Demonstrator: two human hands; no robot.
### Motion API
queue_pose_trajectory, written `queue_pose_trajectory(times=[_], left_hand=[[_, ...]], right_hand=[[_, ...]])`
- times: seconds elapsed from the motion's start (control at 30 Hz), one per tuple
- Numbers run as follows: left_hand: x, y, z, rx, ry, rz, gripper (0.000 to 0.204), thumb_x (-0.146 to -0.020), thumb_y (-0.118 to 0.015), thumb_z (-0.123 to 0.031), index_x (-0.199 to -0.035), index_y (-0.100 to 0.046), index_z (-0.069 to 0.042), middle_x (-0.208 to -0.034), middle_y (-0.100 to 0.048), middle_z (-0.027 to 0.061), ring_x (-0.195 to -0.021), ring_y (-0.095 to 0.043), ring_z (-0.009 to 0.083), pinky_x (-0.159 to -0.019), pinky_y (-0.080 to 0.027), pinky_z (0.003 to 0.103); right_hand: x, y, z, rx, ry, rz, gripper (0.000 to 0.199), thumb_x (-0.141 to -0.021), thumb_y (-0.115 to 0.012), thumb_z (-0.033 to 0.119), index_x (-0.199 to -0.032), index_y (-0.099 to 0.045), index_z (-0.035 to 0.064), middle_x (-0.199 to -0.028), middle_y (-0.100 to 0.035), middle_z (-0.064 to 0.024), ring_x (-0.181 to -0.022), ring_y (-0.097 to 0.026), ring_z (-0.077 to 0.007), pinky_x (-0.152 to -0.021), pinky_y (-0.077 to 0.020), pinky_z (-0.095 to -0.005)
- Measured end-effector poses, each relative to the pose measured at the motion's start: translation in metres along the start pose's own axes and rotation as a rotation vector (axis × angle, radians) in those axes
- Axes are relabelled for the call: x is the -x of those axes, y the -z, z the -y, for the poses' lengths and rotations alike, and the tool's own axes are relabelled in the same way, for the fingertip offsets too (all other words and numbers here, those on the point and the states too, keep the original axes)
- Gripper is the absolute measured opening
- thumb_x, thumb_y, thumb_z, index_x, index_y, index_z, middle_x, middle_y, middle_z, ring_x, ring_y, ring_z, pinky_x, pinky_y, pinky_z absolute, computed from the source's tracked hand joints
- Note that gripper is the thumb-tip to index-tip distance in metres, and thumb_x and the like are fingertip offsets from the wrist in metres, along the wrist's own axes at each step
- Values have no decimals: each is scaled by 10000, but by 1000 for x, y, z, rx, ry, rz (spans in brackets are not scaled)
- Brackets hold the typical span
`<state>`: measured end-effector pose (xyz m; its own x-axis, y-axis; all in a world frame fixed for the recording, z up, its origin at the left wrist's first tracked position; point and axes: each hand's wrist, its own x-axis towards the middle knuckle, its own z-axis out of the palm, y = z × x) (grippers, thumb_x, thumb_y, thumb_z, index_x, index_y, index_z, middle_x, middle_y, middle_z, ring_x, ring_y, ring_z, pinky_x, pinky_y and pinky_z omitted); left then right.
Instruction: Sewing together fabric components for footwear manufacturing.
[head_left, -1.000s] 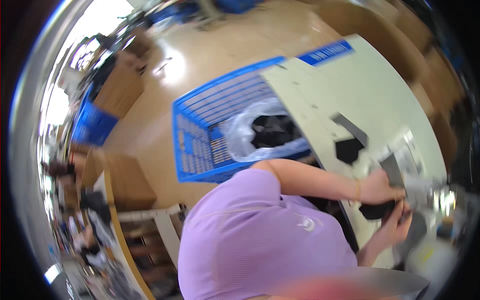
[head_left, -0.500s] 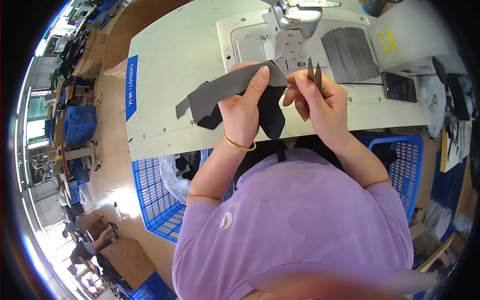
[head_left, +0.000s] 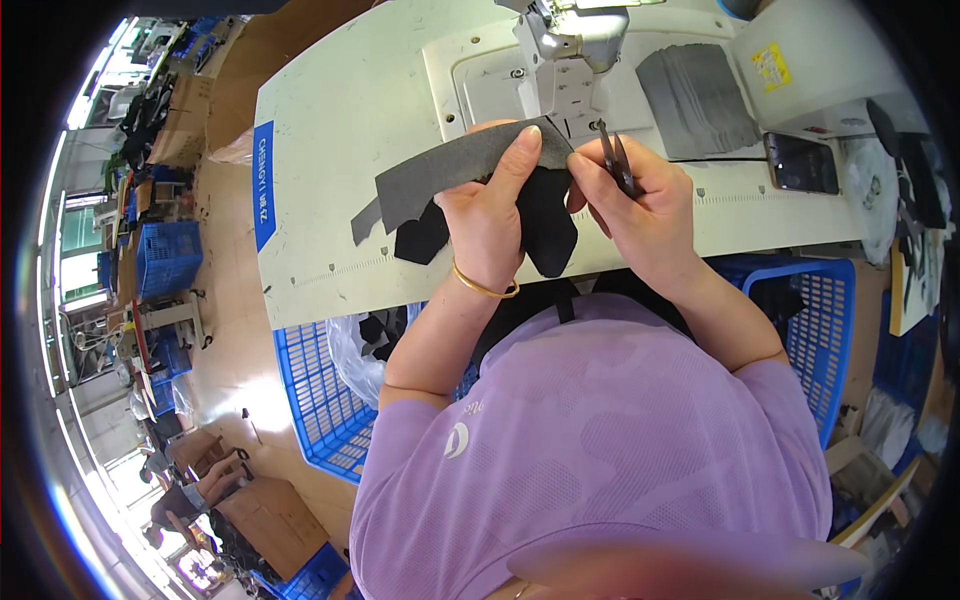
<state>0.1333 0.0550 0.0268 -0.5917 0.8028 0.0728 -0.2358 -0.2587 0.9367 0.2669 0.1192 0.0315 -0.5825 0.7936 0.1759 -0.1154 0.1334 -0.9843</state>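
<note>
One long, dark-grey, fabric-like strip (head_left: 430, 180), being held slantwise above the front part of a pale sewing table (head_left: 330, 130), before a white sewing machine (head_left: 575, 88). Two black, angular, cloth-like flaps, one (head_left: 548, 225) hanging below the strip's right end, the other (head_left: 420, 237) farther left; whether they are joined to it, the hand is hiding. One narrow grey tail (head_left: 368, 222), projecting at lower left. One left hand (head_left: 485, 225), gold bangle (head_left: 485, 289) at the wrist, closing firmly on the strip, thumb lying on top, fingers passing beneath. One right hand (head_left: 645, 205), curling around small dark pointed snips (head_left: 623, 165), blades standing slightly parted and aiming away from the body; thumb and forefinger are meeting at the strip's right corner. Change over the last half second: the right fingertips are coming in to that corner, and the snips are leaning farther left; both hands are thus now working at the piece, while the blades appear to be cutting nothing. Adjacent: fanned stack of grey pieces (head_left: 697, 100), lying right of the machine; dark phone (head_left: 803, 163), resting beyond.
</note>
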Motion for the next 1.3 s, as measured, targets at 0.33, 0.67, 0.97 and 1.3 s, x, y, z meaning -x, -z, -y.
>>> queue_pose_trajectory(times=[0.33,0.67,0.97,1.3], left_hand=[[-31,-11,-14,-74,-64,61,96,-897,-682,-82,-901,-654,10,-793,-643,16,-663,-567,69,-572,-454,221],[-72,-23,-37,-145,-76,119,71,-852,-687,-23,-891,-661,29,-781,-664,47,-636,-601,97,-555,-477,231],[-89,-22,-42,-79,50,147,106,-836,-713,-34,-891,-674,47,-797,-673,75,-641,-625,119,-550,-488,242],[-89,-22,-43,-52,62,159,89,-846,-694,-32,-888,-677,44,-813,-680,77,-665,-636,118,-568,-494,245]], right_hand=[[-20,0,6,-9,55,-84,172,-931,-630,160,-859,-642,5,-639,-639,-21,-581,-560,-29,-535,-425,-198],[-52,-4,13,-123,57,-172,170,-922,-619,173,-829,-643,33,-604,-630,-2,-516,-486,-13,-485,-375,-211],[-61,-4,14,-188,62,-167,202,-933,-614,195,-802,-651,45,-590,-626,7,-510,-472,-8,-473,-366,-203],[-60,-8,13,-196,55,-175,206,-936,-612,197,-805,-657,45,-595,-633,3,-499,-459,-5,-460,-354,-201]])
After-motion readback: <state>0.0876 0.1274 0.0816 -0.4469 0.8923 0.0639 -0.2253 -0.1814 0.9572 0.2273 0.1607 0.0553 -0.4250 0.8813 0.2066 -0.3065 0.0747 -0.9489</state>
